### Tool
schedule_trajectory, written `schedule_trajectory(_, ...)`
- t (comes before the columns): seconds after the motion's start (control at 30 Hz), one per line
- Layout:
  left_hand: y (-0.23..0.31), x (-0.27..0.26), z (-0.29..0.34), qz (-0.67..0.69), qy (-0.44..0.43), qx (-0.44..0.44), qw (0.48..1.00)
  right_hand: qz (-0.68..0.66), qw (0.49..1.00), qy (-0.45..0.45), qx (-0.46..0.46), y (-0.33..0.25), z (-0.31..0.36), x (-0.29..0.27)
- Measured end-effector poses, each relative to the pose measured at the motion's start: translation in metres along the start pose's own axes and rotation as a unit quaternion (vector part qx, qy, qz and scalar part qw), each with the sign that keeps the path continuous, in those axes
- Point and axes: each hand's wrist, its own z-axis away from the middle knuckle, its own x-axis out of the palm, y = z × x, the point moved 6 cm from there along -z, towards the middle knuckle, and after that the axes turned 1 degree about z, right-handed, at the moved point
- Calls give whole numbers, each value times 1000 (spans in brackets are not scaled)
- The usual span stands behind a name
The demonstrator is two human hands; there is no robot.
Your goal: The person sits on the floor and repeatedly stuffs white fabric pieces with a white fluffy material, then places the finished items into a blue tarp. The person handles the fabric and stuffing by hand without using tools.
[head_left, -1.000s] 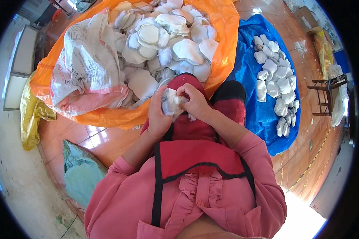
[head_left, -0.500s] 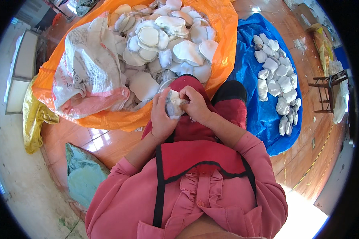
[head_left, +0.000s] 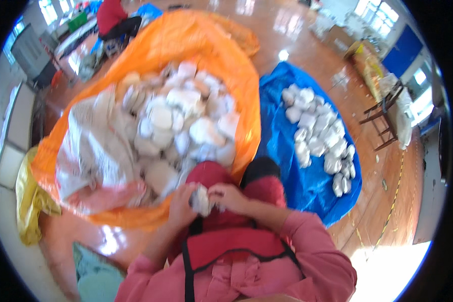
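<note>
Over my lap, my left hand [head_left: 181, 205] wraps round a small white and grey soft piece [head_left: 201, 202], perhaps folded cloth or padding; blur hides its exact kind. My right hand [head_left: 229, 198] is closed at the right side of the same piece, with the fingertips pressed to its edge. Just beyond my knees, a heap of flat, rounded white pieces [head_left: 161, 117] fills a large orange sheet [head_left: 246, 126]. To the right, a blue sheet [head_left: 307, 194] carries a cluster of white, bundled-looking pieces [head_left: 317, 128].
A white woven sack [head_left: 93, 146] lies over the heap's left side. Yellow sacking [head_left: 27, 201] and a green bag [head_left: 95, 272] rest at the left. A wooden stool [head_left: 385, 118] stands at the right. Another person [head_left: 113, 22] sits at the far left.
My view has tilted up and a little to the right, so the far floor and another person now show. Both hands stay on the white and grey piece.
</note>
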Motion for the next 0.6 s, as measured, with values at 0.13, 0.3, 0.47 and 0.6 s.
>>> schedule_trajectory(0.13, 2, 9, -1, 25, -15, -15, 999, 73, 994, 73, 28, 14, 5, 1)
schedule_trajectory(0.3, -23, 22, 4, 99, -6, -80, 992, 140, 981, 122, -55, 24, 9, 13)
schedule_trajectory(0.47, -21, 20, 11, 104, 9, -101, 989, 129, 980, 132, -76, 26, 2, 21)
schedule_trajectory(0.6, -9, 14, 8, 126, 27, -125, 984, 131, 974, 160, -97, 24, 2, 22)
